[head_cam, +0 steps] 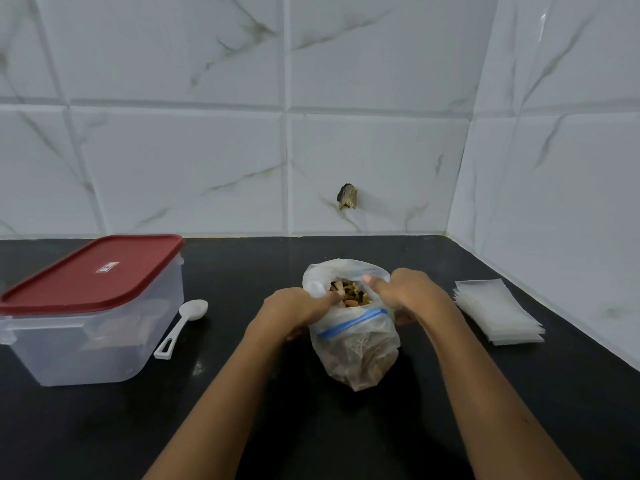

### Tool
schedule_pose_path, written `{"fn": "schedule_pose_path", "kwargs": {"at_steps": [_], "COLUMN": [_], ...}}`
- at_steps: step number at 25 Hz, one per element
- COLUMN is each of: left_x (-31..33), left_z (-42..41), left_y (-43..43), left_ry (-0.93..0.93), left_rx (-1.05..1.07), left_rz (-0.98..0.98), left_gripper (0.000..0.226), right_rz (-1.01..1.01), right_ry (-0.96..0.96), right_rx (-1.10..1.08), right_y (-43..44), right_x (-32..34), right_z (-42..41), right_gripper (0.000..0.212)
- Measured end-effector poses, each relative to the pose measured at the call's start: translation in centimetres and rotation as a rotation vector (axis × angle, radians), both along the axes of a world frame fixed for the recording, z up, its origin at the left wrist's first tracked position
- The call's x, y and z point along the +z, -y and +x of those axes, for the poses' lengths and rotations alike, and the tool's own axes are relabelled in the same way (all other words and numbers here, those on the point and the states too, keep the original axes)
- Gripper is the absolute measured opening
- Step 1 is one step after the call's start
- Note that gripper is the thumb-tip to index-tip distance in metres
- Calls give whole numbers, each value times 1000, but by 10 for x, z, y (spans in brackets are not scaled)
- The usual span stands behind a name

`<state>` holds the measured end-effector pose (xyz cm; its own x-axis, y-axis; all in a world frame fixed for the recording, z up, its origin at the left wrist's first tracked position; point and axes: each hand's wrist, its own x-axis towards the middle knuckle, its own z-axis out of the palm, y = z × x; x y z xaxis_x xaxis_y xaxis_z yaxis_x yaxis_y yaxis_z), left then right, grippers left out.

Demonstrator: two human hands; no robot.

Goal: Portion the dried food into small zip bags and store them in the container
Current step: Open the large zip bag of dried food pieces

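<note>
A large clear zip bag (356,344) with a blue seal strip stands upright on the black counter, its mouth folded open. Brown and yellow dried food (349,292) shows inside the opening. My left hand (294,308) grips the left side of the bag's rim. On the other side, my right hand (408,292) holds the rim and pulls it apart. A stack of small clear zip bags (498,311) lies flat to the right. The clear plastic container (93,337) with a red lid (90,271) stands shut at the left.
A white plastic spoon (183,325) lies between the container and the big bag. The black counter (311,427) meets a marble-tiled wall at the back and at the right, forming a corner. A small dark hole (347,195) marks the back wall.
</note>
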<state>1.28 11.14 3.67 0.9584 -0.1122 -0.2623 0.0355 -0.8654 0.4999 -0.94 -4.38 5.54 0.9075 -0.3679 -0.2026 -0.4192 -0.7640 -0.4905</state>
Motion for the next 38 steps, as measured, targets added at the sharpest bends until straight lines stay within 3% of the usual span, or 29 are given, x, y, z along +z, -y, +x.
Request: {"fn": "schedule_pose_path", "kwargs": {"at_steps": [5, 9, 11, 13, 16, 19, 24, 26, 28, 30, 33, 34, 36, 38], "left_x": [1, -6, -9, -13, -15, -17, -33, -37, -33, -29, -34, -36, -37, -33], "left_z": [-4, 6, 8, 10, 13, 15, 27, 27, 22, 17, 21, 24, 26, 22], "left_y": [2, 5, 7, 7, 5, 8, 14, 15, 17, 19, 19, 18, 16, 11], "left_ry": [-179, -108, -139, -178, -295, -329, -318, -267, -222, -249, -230, -202, -134, -87], "left_rx": [115, 258, 331, 396, 490, 586, 726, 766, 755, 640, 411, 361, 287, 232], "left_rz": [-490, -865, -1125, -1385, -1700, -1829, -1788, -1767, -1783, -1737, -1433, -1290, -966, -642], "left_gripper": [22, 33, 38, 42, 44, 46, 49, 49, 41, 30, 47, 56, 62, 57], "right_rz": [302, 897, 1237, 1526, 1718, 1754, 1615, 1146, 550, 357, 542, 619, 859, 1108], "right_ry": [-21, 239, 330, 278, 265, 259, 335, 308, 167, 80, 150, 177, 237, 286], "right_rx": [22, -146, -221, -268, -356, -443, -420, -310, -152, -40, -62, -98, -213, -283], "right_y": [7, 15, 17, 15, 15, 15, 6, 0, -3, -7, -14, -13, -8, 1], "right_x": [-8, -18, -18, -13, -7, -9, -15, -5, 1, 0, -6, -9, -11, -12], "right_z": [1, 13, 17, 11, 4, 7, 8, 3, -3, -5, -1, 2, 8, 10], "right_gripper": [37, 55, 48, 42, 45, 51, 49, 31, 54, 52, 11, 9, 40, 52]}}
